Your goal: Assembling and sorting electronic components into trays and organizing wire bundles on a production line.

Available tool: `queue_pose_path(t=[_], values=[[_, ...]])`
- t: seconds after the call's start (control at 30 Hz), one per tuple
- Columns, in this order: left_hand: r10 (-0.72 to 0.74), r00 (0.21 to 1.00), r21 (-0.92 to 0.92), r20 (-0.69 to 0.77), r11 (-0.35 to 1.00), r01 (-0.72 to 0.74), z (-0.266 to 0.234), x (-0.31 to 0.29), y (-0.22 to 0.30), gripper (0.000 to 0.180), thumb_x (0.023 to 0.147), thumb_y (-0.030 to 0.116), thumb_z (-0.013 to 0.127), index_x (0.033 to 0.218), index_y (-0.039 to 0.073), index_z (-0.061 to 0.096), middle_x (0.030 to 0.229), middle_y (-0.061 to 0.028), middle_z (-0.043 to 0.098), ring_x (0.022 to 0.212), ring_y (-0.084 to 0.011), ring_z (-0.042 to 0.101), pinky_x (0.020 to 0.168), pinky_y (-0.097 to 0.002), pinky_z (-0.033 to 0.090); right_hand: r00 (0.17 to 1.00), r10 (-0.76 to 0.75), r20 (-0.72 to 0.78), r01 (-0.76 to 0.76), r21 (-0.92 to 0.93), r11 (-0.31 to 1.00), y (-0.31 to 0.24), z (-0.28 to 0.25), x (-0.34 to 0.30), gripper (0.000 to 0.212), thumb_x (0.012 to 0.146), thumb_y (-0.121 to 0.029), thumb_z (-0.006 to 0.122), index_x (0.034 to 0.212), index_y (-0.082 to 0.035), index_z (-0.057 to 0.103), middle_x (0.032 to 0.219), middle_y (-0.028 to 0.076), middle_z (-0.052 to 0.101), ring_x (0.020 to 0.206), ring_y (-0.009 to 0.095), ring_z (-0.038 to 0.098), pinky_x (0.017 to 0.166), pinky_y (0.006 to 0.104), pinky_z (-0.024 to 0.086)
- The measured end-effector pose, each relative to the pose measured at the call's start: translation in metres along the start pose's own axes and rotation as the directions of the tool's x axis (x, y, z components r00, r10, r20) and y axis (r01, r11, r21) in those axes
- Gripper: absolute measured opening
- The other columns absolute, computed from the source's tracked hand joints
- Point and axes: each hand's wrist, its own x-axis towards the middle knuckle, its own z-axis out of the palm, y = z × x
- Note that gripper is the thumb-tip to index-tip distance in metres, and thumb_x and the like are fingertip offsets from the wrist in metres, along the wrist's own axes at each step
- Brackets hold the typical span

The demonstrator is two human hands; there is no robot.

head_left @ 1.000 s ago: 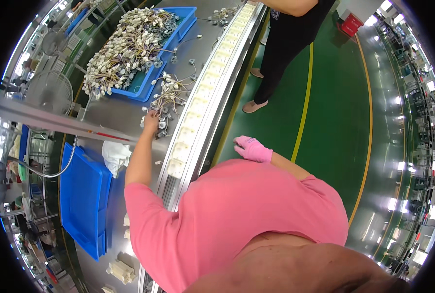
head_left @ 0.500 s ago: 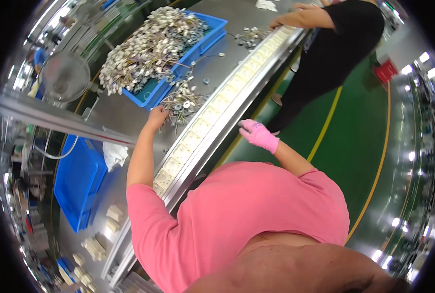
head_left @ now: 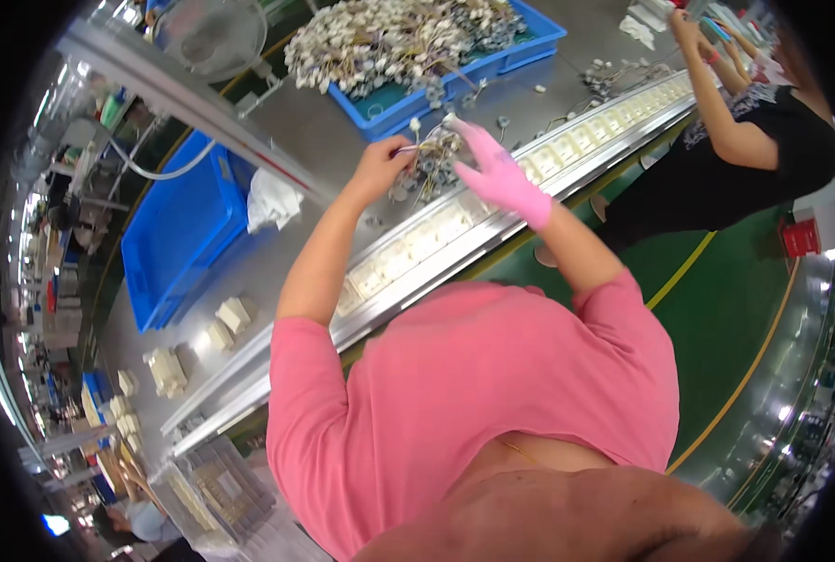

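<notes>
My bare left hand (head_left: pixel 381 172) is closed at the fingertips on a thin wire lead (head_left: pixel 415 148), at the edge of a loose heap. That heap of small wired parts (head_left: pixel 436 169) has white and grey ends and lies on the metal table beside the conveyor. Across from it, my right hand (head_left: pixel 500 178), in a pink glove, reaches over the conveyor. Its thumb and fingers are spread apart, with the fingertips close to a white wire end (head_left: pixel 450 120). Whether they touch it I cannot tell.
The conveyor track (head_left: pixel 417 239) carries a row of cream plastic housings. Behind the heap a blue bin (head_left: pixel 530 56) overflows with wired parts (head_left: pixel 389 47). A second blue bin (head_left: pixel 178 234), a white cloth (head_left: pixel 272 199) and cream blocks (head_left: pixel 233 316) are at left. A co-worker (head_left: pixel 754 140) stands at right.
My right hand has moved from the conveyor's near side across to the heap. My left hand now has a wire lead at its fingertips. The view has shifted, and the co-worker's arms have lifted.
</notes>
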Motion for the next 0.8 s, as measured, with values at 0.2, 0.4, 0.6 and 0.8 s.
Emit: queue_pose_path(t=[0.2, 0.4, 0.6, 0.8], values=[[-0.062, 0.997, 0.056, 0.052, 0.997, 0.059, 0.01, -0.008, 0.007, 0.015, 0.082, 0.019, 0.055, 0.084, 0.004, 0.059, 0.065, 0.0028, 0.054, 0.057, -0.003, 0.044, 0.049, -0.0185, 0.035, 0.765, 0.023, 0.644, 0.078, -0.128, 0.989, 0.068, 0.046, 0.058, 0.028, 0.077, -0.026, 0.051, 0.098, -0.007, 0.056, 0.084, 0.015, 0.057, 0.081, 0.034, 0.054, 0.073, 0.0368, 0.044], [-0.181, 0.958, 0.051, -0.223, 0.979, 0.197, 0.005, -0.017, -0.018, 0.014, 0.082, 0.016, 0.053, 0.087, 0.004, 0.058, 0.066, 0.0011, 0.052, 0.058, -0.0047, 0.046, 0.049, -0.0197, 0.036, 0.833, 0.217, 0.509, -0.455, 0.408, 0.792, 0.07, 0.016, 0.106, 0.021, 0.08, -0.021, 0.045, 0.079, -0.002, 0.055, 0.067, 0.006, 0.057, 0.054, 0.014, 0.054, 0.049, 0.0256, 0.043], [-0.279, 0.91, 0.008, -0.308, 0.955, 0.295, 0.027, -0.008, -0.048, 0.014, 0.083, 0.015, 0.049, 0.086, 0.004, 0.056, 0.063, 0.0011, 0.049, 0.051, -0.005, 0.04, 0.045, -0.0204, 0.032, 0.953, 0.141, 0.269, -0.249, 0.429, 0.868, 0.093, -0.022, 0.123, 0.019, 0.081, -0.019, 0.044, 0.084, -0.004, 0.054, 0.069, 0.003, 0.055, 0.054, 0.01, 0.054, 0.048, 0.0219, 0.043], [-0.325, 0.872, -0.224, -0.367, 0.94, 0.256, 0.033, -0.002, 0.02, 0.015, 0.085, 0.018, 0.049, 0.084, 0.006, 0.057, 0.059, 0.0046, 0.044, 0.051, -0.0024, 0.035, 0.045, -0.0178, 0.027, 0.876, 0.286, 0.388, -0.376, 0.177, 0.91, 0.082, -0.057, 0.139, 0.028, 0.08, -0.025, 0.045, 0.093, -0.001, 0.052, 0.074, 0.008, 0.056, 0.067, 0.017, 0.057, 0.061, 0.0268, 0.046]])
